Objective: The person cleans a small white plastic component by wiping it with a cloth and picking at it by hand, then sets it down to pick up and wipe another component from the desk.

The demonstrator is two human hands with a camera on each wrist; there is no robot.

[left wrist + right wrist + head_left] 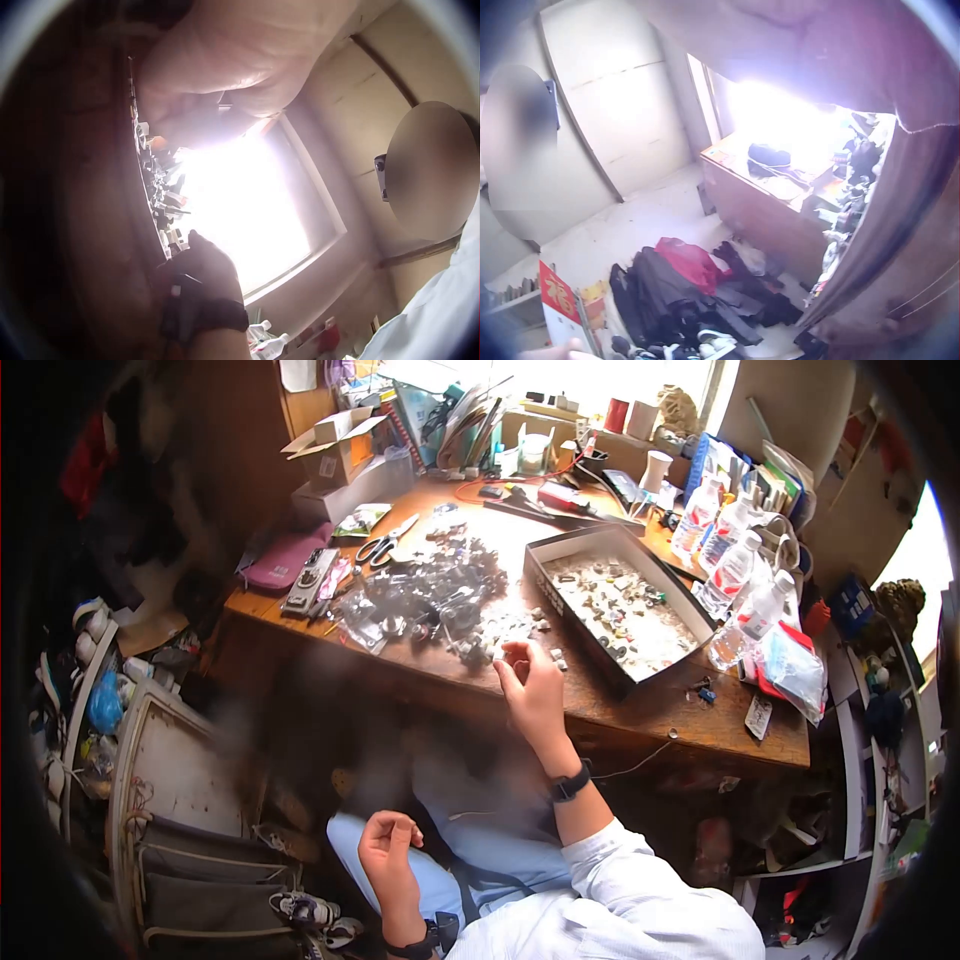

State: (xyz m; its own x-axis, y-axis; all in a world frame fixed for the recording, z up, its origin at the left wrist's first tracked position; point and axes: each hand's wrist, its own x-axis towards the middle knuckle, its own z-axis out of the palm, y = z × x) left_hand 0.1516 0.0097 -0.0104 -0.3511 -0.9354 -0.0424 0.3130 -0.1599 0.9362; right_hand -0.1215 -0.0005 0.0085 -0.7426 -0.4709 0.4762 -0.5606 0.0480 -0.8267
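My right hand (533,690) is at the table's front edge, thumb and fingers bent close together beside several small white pieces (505,632). Whether a small piece sits between its fingertips, I cannot tell. To its left spreads a heap of small parts and clear plastic bags (425,595). On its right stands a shallow black box (585,635) with many small mixed parts inside. My left hand (388,855) hangs above the lap with loosely curled fingers, and nothing shows in it. The left wrist view has the left hand (247,52) large at the top and the right hand (206,262) below.
Scissors (388,542), a pink pouch (287,557) and an opened carton (335,448) lie toward the table's left. Several clear bottles (730,570) line the right side. A blister pack (758,716) lies near the right front corner. Behind are papers and a bright window.
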